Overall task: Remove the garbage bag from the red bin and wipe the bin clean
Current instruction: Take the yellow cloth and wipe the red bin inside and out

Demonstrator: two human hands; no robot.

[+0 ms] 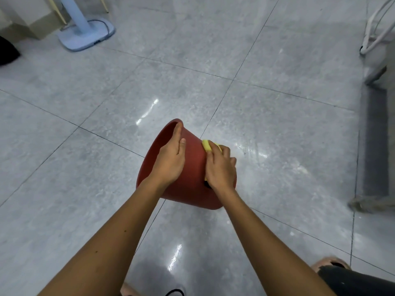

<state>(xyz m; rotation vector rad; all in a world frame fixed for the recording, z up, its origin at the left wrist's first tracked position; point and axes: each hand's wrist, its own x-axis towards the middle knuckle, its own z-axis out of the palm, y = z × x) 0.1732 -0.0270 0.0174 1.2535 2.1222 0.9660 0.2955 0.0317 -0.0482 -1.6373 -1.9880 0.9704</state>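
Tile floor [277, 116]; red bin [194, 167], yellow sponge [206, 145]

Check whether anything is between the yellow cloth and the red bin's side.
Nothing visible is. The right hand presses the yellow cloth straight against the bare outer side of the bin. The left hand holds the bin further left, clear of the cloth.

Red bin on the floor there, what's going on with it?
A person is wiping the red bin. Their left hand holds it tipped over the tiled floor, fingers reaching its far edge. The right hand grips a yellow sponge and presses it against the bin's outer wall. No garbage bag shows on the bin.
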